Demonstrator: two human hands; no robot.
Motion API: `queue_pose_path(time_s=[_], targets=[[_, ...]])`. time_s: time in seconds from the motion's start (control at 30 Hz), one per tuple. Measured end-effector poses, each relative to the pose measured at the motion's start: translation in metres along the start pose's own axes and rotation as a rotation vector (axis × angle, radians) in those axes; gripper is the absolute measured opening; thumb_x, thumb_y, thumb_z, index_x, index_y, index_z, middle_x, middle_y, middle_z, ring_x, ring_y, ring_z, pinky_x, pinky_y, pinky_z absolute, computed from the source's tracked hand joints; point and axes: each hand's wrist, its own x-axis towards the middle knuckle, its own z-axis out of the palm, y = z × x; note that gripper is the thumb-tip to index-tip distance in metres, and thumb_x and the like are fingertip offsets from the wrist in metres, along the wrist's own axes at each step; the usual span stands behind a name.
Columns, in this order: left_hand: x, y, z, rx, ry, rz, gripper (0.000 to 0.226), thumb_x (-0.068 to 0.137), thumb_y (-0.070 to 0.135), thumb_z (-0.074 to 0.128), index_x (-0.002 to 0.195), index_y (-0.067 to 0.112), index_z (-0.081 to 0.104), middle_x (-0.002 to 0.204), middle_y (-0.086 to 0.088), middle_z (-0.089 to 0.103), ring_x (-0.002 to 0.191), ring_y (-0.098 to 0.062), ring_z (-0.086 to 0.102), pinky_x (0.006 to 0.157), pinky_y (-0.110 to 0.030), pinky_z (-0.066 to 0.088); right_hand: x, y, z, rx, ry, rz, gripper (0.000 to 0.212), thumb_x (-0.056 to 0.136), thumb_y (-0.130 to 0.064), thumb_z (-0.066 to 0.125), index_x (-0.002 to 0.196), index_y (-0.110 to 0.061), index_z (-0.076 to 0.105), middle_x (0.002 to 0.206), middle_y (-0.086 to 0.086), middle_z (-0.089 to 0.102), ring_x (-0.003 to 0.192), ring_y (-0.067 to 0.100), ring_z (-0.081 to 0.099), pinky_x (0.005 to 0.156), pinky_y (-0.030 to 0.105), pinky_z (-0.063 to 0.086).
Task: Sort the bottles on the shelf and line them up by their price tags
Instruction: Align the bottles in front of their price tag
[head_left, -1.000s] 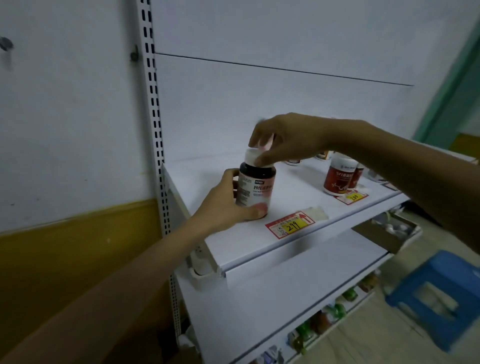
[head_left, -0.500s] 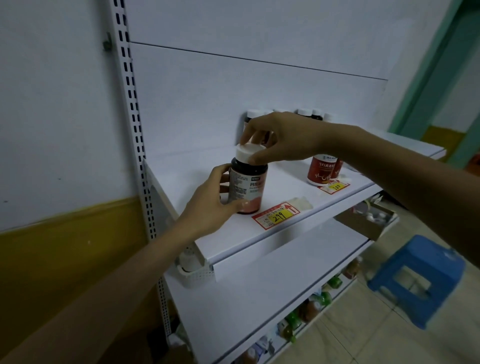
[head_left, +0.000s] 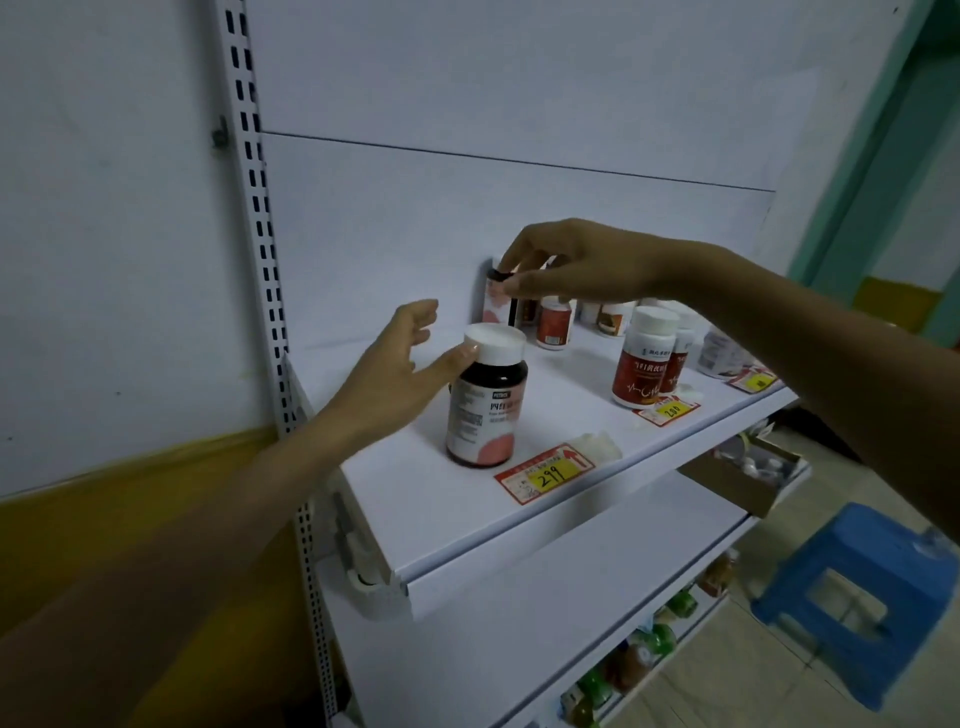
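Front bottle stands upright behind the 299 tag; left hand is spread loose, thumb just touching its cap. Right hand pinches the top of the matching back bottle at the rear wall. Lift straight up, clear the neighbouring bottles, set it directly behind the front one.

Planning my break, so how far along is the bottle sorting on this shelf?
Done: a dark bottle stands behind the 299 tag, and red bottles stand behind the 200 tag. In hand: the right hand pinches the cap of a back bottle by the rear wall; the left hand is open beside the dark bottle. Left: several loose bottles at the back need lining up.
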Motion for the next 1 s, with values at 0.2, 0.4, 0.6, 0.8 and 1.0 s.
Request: queue_pose_path(time_s=[0.2,0.4,0.6,0.8,1.0], targets=[[0.053,0.050,-0.020,0.210,-0.158,0.039,0.069,0.070,0.066,0.051,0.129,0.033,0.041,0.132,0.013,0.048,0.113,-0.004,0.050,0.082,-0.019,0.039,0.036,0.036,-0.027,-0.072,-0.034,0.036,0.036,0.089,-0.036,0.058,0.119,-0.018,0.055,0.120,0.005,0.061,0.104,0.019,0.060,0.088,0.035,0.051],[0.057,0.068,-0.002,0.337,-0.320,-0.021,0.068,0.062,0.068,0.045,0.121,0.035,0.050,0.121,0.016,0.052,0.111,-0.004,0.049,0.080,-0.015,0.039,0.075,0.054,-0.033,-0.017,-0.170,-0.104,0.029,0.091,-0.033,0.056,0.117,-0.020,0.058,0.103,-0.004,0.064,0.096,0.014,0.064,0.076,0.027,0.052],[0.106,0.101,0.005,0.504,-0.216,-0.058,0.058,0.076,0.060,0.051,0.124,0.028,0.051,0.122,0.012,0.057,0.108,-0.002,0.054,0.085,-0.017,0.042,0.118,0.088,-0.054,-0.219,-0.220,-0.177,0.034,0.086,-0.036,0.063,0.115,-0.020,0.057,0.091,-0.008,0.062,0.082,0.008,0.062,0.075,0.029,0.050],[0.155,0.118,0.060,0.745,-0.255,-0.104,0.050,0.082,0.054,0.054,0.125,0.028,0.049,0.125,0.009,0.055,0.104,-0.003,0.052,0.080,-0.014,0.039,0.149,0.160,-0.050,-0.424,-0.345,-0.100,0.050,0.079,-0.043,0.068,0.122,-0.024,0.051,0.107,0.002,0.060,0.094,0.020,0.063,0.081,0.033,0.051],[0.163,0.111,0.097,0.840,-0.287,-0.228,0.049,0.085,0.048,0.055,0.127,0.023,0.048,0.129,0.003,0.054,0.112,-0.014,0.054,0.085,-0.023,0.038,0.165,0.189,-0.033,-0.544,-0.313,-0.214,0.053,0.074,-0.041,0.074,0.120,-0.025,0.053,0.111,0.003,0.055,0.096,0.027,0.062,0.083,0.038,0.053]])
